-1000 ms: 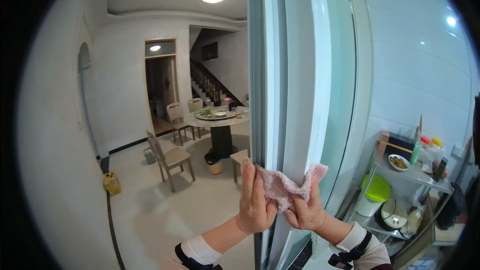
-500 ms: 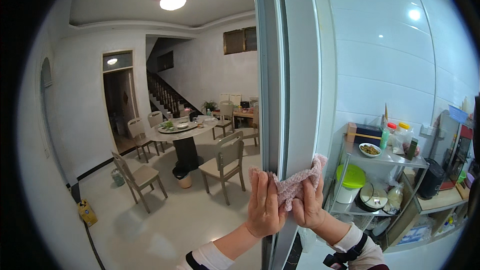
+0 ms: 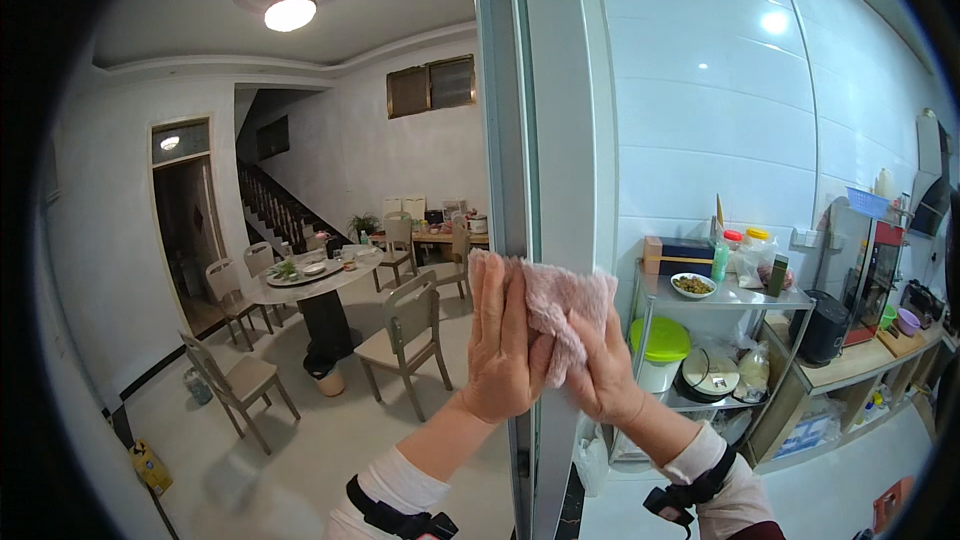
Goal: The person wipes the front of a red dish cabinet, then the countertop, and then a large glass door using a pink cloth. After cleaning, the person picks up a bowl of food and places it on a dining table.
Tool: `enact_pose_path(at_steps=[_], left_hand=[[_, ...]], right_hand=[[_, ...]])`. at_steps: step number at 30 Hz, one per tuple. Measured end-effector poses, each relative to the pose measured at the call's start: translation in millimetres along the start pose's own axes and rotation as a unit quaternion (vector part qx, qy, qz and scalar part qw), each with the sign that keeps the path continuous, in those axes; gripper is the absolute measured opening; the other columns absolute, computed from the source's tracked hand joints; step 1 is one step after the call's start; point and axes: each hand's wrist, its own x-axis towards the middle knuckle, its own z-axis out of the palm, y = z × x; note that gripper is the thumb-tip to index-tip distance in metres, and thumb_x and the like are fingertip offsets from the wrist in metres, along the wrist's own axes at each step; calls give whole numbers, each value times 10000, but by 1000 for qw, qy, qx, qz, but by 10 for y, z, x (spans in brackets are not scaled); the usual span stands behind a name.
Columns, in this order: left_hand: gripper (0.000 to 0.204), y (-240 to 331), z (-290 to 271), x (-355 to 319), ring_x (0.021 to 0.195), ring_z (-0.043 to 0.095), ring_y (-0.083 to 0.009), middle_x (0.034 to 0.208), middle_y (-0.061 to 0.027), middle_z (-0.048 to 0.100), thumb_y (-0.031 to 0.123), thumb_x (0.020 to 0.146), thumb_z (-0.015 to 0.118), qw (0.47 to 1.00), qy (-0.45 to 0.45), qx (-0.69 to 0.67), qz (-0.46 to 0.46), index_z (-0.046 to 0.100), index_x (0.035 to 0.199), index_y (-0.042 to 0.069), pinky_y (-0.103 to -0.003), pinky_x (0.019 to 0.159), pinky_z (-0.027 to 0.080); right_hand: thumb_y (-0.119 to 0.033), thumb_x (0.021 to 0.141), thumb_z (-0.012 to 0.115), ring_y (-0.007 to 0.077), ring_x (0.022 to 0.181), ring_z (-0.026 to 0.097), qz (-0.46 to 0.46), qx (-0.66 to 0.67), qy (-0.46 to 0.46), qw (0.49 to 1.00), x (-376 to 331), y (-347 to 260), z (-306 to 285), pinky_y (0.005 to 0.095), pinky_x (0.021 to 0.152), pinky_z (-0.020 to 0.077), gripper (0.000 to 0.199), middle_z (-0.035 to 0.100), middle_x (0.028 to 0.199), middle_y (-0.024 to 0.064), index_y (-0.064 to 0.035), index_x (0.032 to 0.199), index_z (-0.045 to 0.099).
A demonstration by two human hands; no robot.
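Note:
A pink, fluffy cleaning cloth point(image 3: 570, 302) is wrapped across a tall grey door frame point(image 3: 567, 140) between two rooms. My left hand point(image 3: 503, 350) presses the cloth's left end against the frame, its long fingers pointing up and held together, the thumb over the cloth. On the other side, my right hand point(image 3: 602, 368) grips the cloth's right end with bent fingers. Part of the cloth bunches and hangs between the two thumbs. The fingertips of my right hand are partly hidden by the folds.
Left of the frame, several chairs point(image 3: 405, 325) surround a round table point(image 3: 350, 270) with dishes. To the right, a metal shelf point(image 3: 760, 297) carries a bowl of food point(image 3: 693, 285), bottles and a lime-lidded bucket point(image 3: 660, 345). A white plastic bag point(image 3: 591, 460) hangs low beside the frame.
Both hands have slid the cloth higher up the door frame. More of the cloth's flat face shows now. The view has turned to the right, so the rooms appear shifted left.

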Motion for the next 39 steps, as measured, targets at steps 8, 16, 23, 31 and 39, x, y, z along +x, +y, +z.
enact_pose_path(at_steps=[8, 16, 23, 31, 39], left_hand=[[652, 25, 102, -476, 1280, 213, -549, 1380, -413, 146, 193, 883, 531, 997, 14, -74, -18, 222, 1331, -166, -508, 1055, 235], [672, 142, 105, -1409, 1252, 200, -591, 1356, -449, 99, 154, 866, 541, 984, -79, -147, -64, 178, 1327, -174, -508, 1047, 237], [597, -24, 59, -488, 1272, 245, -519, 1382, -389, 158, 168, 895, 497, 995, -27, -89, -23, 248, 1348, -130, -470, 1052, 246], [544, -145, 21, 186, 1264, 302, -465, 1376, -328, 252, 111, 899, 479, 996, 12, -91, -20, 278, 1357, -104, -452, 1048, 255], [588, 4, 110, -904, 1227, 302, -528, 1346, -386, 245, 132, 846, 519, 992, -42, -111, -47, 305, 1338, -108, -505, 1032, 263]], right_hand=[[-103, 808, 573, 516, 1278, 268, 75, 51, 24, 996, -535, -200, 253, 508, 1063, 220, 598, 250, 1386, 337, -71, 1364, 352], [-177, 763, 620, 575, 1250, 255, 120, 27, -54, 991, -1139, -393, 339, 520, 1054, 240, 493, 175, 1364, 421, -53, 1227, 508], [-159, 798, 569, 551, 1257, 266, 26, -21, -4, 999, -151, -201, 81, 512, 1056, 242, 464, 228, 1344, 415, -22, 1237, 512], [-78, 796, 547, 506, 1282, 276, 49, -13, 46, 998, 305, -109, 30, 478, 1056, 254, 477, 243, 1368, 370, -15, 1264, 481], [-47, 717, 565, 606, 1234, 253, 50, 40, 6, 998, -739, -232, 341, 572, 1032, 231, 466, 204, 1325, 458, -1, 1173, 480]])
